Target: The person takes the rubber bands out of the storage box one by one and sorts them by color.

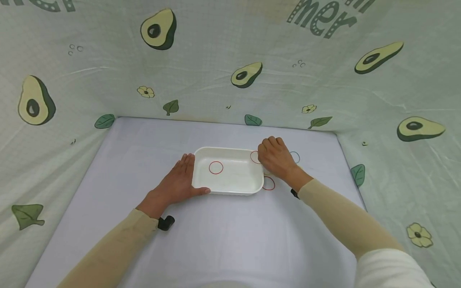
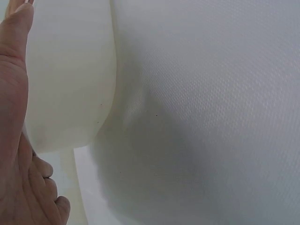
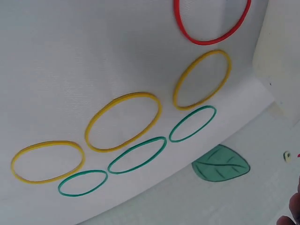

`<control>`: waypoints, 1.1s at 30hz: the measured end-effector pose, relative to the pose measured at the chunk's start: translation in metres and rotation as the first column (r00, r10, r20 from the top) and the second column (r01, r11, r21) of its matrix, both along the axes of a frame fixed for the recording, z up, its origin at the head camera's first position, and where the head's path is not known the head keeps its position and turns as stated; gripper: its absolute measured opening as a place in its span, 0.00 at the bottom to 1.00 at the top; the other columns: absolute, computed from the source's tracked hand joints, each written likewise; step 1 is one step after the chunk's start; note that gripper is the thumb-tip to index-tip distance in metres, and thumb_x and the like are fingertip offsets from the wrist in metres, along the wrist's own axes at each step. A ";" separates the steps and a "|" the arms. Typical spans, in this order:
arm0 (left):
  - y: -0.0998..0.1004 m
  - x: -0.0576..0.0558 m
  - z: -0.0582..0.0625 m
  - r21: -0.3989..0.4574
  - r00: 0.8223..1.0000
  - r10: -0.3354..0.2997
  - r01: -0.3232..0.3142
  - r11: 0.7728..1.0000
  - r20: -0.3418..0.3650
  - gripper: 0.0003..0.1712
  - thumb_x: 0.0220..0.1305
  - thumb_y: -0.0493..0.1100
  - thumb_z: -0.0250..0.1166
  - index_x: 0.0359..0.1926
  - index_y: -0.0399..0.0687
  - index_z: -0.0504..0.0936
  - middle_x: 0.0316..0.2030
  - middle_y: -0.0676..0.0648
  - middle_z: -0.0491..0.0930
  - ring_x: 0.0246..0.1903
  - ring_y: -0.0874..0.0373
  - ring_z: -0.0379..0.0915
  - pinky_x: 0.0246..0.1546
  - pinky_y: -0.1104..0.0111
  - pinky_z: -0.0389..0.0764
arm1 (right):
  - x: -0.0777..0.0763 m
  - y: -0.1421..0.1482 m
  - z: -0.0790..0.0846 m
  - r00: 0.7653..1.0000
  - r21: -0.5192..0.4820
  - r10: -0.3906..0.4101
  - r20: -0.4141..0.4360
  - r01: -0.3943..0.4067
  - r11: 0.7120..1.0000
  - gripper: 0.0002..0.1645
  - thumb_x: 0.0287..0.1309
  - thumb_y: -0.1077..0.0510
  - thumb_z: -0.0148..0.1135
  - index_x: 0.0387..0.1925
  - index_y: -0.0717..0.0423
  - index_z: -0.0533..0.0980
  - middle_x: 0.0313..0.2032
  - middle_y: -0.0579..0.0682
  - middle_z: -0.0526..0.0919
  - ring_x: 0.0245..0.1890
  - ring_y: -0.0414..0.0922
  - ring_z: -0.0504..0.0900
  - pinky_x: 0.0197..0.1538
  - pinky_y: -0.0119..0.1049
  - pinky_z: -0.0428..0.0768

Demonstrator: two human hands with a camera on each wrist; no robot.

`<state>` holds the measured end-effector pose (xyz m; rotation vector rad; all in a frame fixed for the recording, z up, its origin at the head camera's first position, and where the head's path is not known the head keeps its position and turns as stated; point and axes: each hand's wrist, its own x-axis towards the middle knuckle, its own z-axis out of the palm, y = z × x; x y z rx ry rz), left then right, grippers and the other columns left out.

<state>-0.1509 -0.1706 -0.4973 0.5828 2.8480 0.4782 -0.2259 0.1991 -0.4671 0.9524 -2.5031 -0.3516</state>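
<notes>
A white rectangular tray [image 1: 235, 194] sits on the table. My left hand [image 1: 178, 182] rests along its left end with straight fingers, the thumb on the near rim. In the left wrist view, this hand lies against the tray's outer wall [image 2: 70, 84]. At the far right corner my right hand [image 1: 276, 159] pinches a red rubber band [image 1: 251, 157] with curled fingers over the rim. Its fingertips barely show at the right wrist view's edge. Another red rubber band [image 1: 216, 174] lies inside the tray.
Right of the tray, a red rubber band [image 3: 202, 43] lies on the white cloth. Several yellow bands, one of them a yellow rubber band [image 3: 158, 110], lie beside several green ones, including a green rubber band [image 3: 165, 145]. An avocado-print curtain [image 1: 201, 80] surrounds the table.
</notes>
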 end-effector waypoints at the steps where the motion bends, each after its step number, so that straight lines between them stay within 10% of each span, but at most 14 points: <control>1: 0.000 0.000 0.000 0.001 1.000 0.000 0.000 1.000 -0.001 0.76 0.62 0.79 0.65 0.82 0.27 0.37 0.83 0.29 0.40 0.84 0.35 0.32 0.83 0.46 0.47 | 0.000 0.003 0.000 1.000 -0.006 -0.002 -0.002 0.002 1.000 0.15 0.70 0.60 0.59 0.27 0.59 0.68 0.29 0.54 0.70 0.35 0.55 0.70 0.41 0.45 0.71; 33: 0.001 0.002 0.003 0.027 1.000 0.006 -0.006 1.000 0.011 0.76 0.63 0.77 0.65 0.82 0.27 0.36 0.83 0.29 0.40 0.84 0.35 0.32 0.83 0.46 0.47 | 0.029 0.078 -0.027 1.000 -0.125 -0.027 -0.001 0.027 0.992 0.15 0.72 0.60 0.52 0.27 0.62 0.69 0.28 0.57 0.71 0.34 0.60 0.71 0.38 0.49 0.71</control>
